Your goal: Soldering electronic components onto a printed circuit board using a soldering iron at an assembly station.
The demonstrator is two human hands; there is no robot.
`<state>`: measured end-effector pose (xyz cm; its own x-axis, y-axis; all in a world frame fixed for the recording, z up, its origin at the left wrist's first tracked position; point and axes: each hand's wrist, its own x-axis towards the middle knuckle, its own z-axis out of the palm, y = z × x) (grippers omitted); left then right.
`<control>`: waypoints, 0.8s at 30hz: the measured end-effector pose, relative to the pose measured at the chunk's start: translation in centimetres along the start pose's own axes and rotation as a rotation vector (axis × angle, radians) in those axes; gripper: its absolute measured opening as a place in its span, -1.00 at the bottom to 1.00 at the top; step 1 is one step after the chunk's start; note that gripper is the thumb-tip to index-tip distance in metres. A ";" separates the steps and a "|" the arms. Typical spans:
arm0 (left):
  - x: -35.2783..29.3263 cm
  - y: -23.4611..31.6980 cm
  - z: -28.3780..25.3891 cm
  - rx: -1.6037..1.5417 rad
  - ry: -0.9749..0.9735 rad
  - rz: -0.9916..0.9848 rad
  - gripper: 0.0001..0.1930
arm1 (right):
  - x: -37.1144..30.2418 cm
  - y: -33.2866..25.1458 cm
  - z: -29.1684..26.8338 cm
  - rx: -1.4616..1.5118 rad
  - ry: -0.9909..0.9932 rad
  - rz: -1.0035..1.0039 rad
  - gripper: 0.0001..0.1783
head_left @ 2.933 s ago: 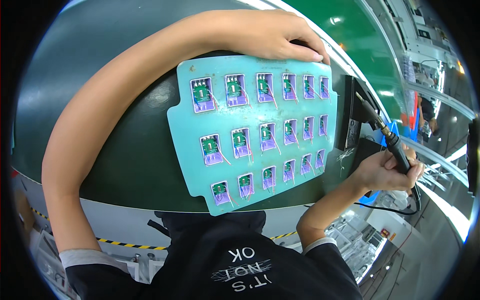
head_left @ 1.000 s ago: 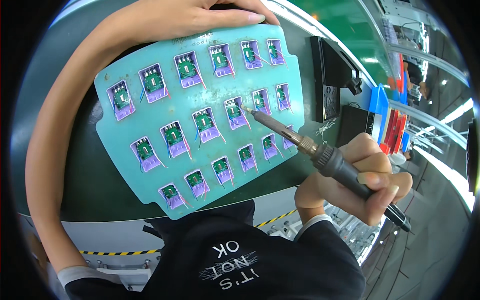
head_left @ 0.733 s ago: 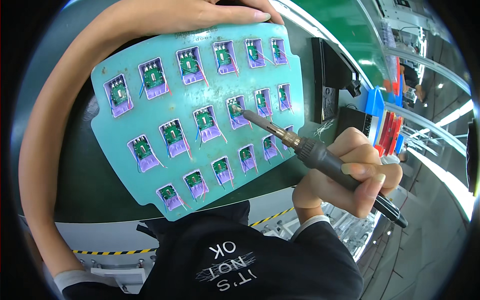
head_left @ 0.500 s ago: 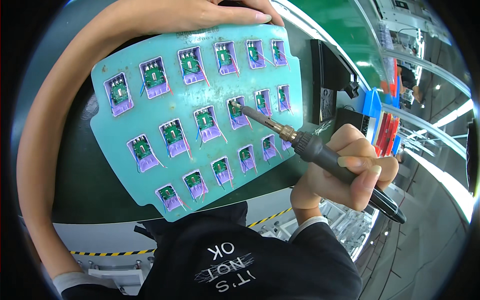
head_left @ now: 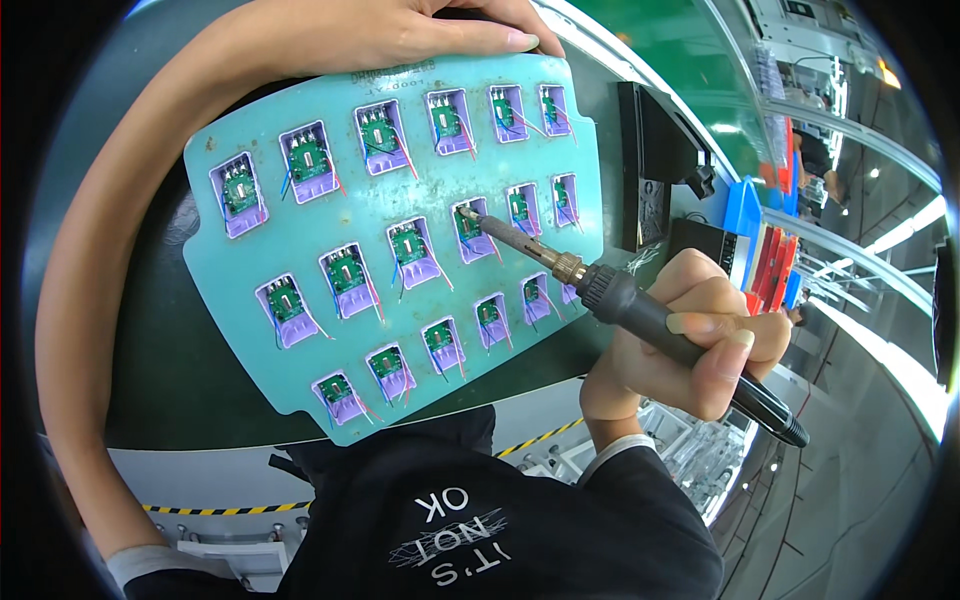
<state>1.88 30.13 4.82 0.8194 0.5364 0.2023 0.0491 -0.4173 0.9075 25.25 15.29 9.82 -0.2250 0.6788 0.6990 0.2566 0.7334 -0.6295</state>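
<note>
The right hand (head_left: 700, 345) pinches the handle of the soldering iron (head_left: 605, 290) between thumb and fingers. The iron's tip is at the small green circuit board (head_left: 468, 226) in the fourth pocket from the left, middle row, of the turquoise tray (head_left: 310, 230), which lies on the counter (head_left: 165, 375). The left hand (head_left: 450, 36) lies along the far edge of the tray; whether its grip presses there, I cannot tell.

In my judgement, a slip of the tip could burn the purple housing (head_left: 474, 252) or melt the thin wires (head_left: 440, 270) close to it. Too long heating could harm the board, and a push on the tray could spoil the aim.

Compared with the first frame, the iron is no longer beside the tray but above it, and the tray appears more turned and further left.
</note>
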 end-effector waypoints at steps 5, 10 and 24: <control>0.0 0.1 0.0 -0.005 -0.002 -0.002 -0.62 | 0.1 0.0 0.0 0.003 -0.025 -0.012 -0.78; 0.1 0.1 0.0 0.002 -0.001 -0.021 -0.63 | -0.4 -0.8 -1.1 -0.072 -0.078 0.111 -0.59; 0.3 -0.1 0.2 -0.009 -0.001 -0.011 -0.62 | 0.2 0.0 -0.1 -0.026 -0.016 -0.019 -0.77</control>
<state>2.28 30.17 4.71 0.8196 0.5400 0.1914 0.0531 -0.4042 0.9131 25.33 15.40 9.97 -0.2452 0.6653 0.7052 0.2763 0.7452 -0.6069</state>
